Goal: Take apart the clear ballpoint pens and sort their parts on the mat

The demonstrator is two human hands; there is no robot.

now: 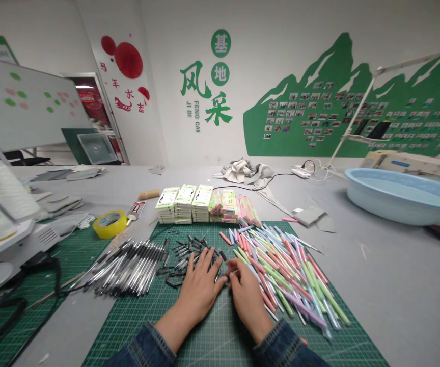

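My left hand (pixel 199 288) lies flat with its fingers stretched over a loose pile of black pen caps (pixel 184 250) on the green cutting mat (pixel 204 339). Close beside it, my right hand (pixel 246 293) has its fingers curled in, thumb near the index finger; what they hold, if anything, is hidden. One black cap (pixel 223 255) shows just beyond the right fingertips. To the left is a heap of clear-barrelled pens (pixel 132 267) with black parts. A wide spread of pastel pens (pixel 281 265) in red, green, blue and purple reaches up to my right hand.
Behind the mat stand stacked white-green boxes (pixel 184 201) and pink-green packs (pixel 229 201). Yellow tape (pixel 109 224) and a sewing machine (pixel 21 244) are at left. A light-blue basin (pixel 403 199) sits at right; cloth scraps (pixel 243 171) lie at the back.
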